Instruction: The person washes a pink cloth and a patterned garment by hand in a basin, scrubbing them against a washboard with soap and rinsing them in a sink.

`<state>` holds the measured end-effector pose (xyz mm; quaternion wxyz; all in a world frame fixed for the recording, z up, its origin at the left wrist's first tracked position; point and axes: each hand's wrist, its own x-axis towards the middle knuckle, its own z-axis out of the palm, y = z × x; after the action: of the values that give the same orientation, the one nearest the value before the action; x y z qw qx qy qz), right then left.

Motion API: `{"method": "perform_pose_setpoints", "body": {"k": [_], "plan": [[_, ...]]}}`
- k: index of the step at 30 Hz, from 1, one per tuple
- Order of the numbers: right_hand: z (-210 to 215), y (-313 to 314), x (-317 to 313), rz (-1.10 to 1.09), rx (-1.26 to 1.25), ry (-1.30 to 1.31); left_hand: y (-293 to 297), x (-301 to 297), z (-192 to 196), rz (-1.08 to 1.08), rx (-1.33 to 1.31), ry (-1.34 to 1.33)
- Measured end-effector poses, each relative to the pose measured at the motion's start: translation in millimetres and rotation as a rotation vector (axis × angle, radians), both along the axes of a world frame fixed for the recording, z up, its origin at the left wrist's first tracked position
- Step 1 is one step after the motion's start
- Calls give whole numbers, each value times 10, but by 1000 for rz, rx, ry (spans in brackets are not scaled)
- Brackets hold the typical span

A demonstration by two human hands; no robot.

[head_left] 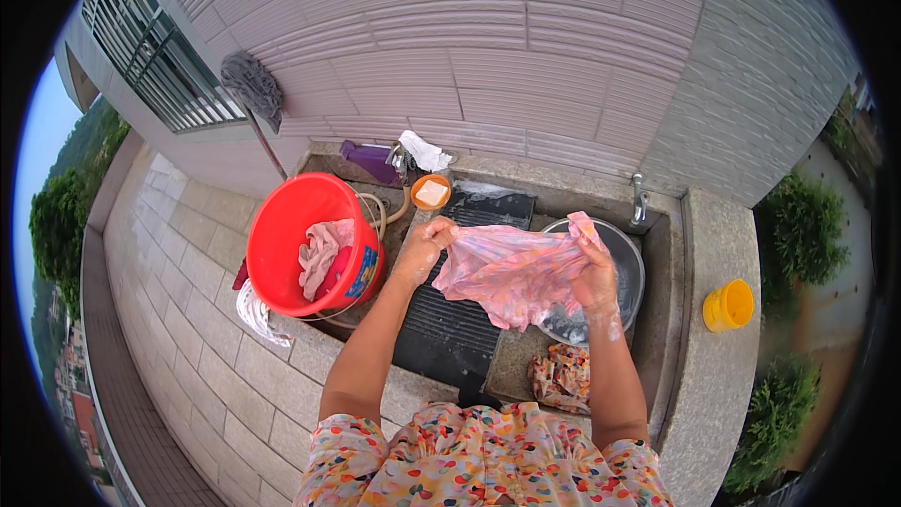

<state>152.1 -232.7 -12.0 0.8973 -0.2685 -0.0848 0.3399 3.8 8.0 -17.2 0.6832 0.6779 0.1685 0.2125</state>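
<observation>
A wet pink patterned cloth garment (pixel 511 268) hangs stretched between my two hands. My left hand (pixel 427 249) is closed on its left end, above a black ribbed washboard (pixel 450 333). At the right end, my right hand (pixel 594 272) grips the cloth, with soap suds on the wrist. Behind and below that end stands a round metal basin (pixel 624 263), partly covered by the cloth and my arm. A crumpled, colourful patterned cloth (pixel 563 377) lies in the trough below the basin.
On the left stands a red bucket (pixel 272 268) with pink clothes inside. An orange bowl (pixel 432 192) holding a pale soap bar, a purple container (pixel 369 161) and a white cloth (pixel 424 151) sit behind. A tap (pixel 639 199) rises beyond the basin; a yellow cup (pixel 727 306) rests on the right ledge.
</observation>
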Motion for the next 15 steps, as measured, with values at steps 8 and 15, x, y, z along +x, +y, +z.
{"method": "perform_pose_setpoints", "body": {"k": [8,15], "plan": [[1,91,14,56,-87,-91,-418,-1,-394,291,395,120],[-12,115,30,38,-28,-84,-606,-151,-532,45,1105,-132]]}}
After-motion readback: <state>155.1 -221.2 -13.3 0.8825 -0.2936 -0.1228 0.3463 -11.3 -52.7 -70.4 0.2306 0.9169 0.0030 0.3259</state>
